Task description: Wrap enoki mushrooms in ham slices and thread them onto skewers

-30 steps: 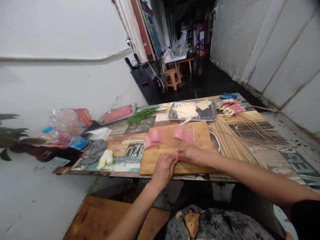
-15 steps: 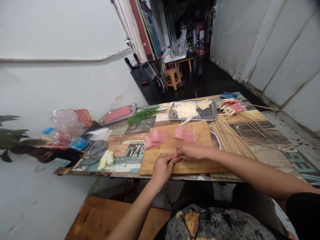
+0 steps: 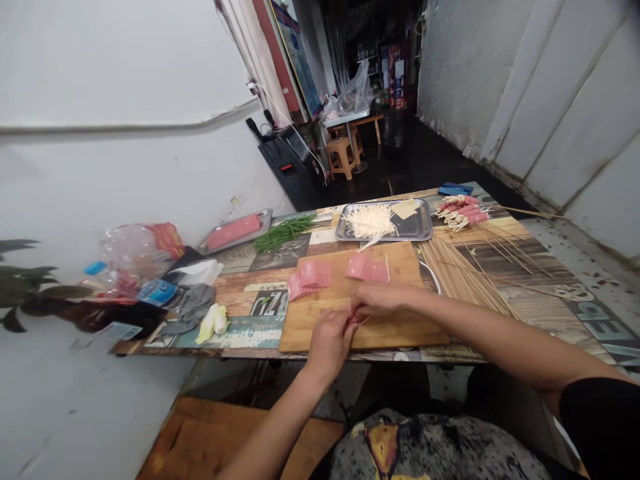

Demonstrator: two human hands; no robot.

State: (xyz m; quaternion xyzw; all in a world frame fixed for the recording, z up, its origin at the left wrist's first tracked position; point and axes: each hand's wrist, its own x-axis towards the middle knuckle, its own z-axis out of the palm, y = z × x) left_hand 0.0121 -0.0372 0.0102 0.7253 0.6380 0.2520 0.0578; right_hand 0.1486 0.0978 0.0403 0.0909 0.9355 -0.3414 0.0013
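Observation:
My left hand (image 3: 330, 339) and my right hand (image 3: 376, 300) meet over the near part of the wooden cutting board (image 3: 395, 331). Both are closed, fingertips together on a small pink meat slice that they mostly hide. A pale thin strip pokes out beneath the right fingers. Just beyond the hands lie two groups of flat pink meat slices (image 3: 313, 274) on the board, the right group (image 3: 367, 267) with a pale strip along its edge. Behind the board, a metal tray (image 3: 425, 225) carries a heap of pale shreds (image 3: 369, 220) and a flat yellowish sheet (image 3: 405, 209).
Right of the board lie many thin wooden skewers (image 3: 457, 273) and a pile of filled meat skewers (image 3: 463, 212). Green chives (image 3: 284, 232) and a tray with a meat block (image 3: 234, 231) sit back left. Cabbage leaves (image 3: 213, 323), a grey cloth (image 3: 193, 308) and a bottle (image 3: 159, 293) are at left.
My hands have drawn closer together, and the left wrist has turned slightly. The pink slice between the fingers shows less than before. The view has shifted a little.

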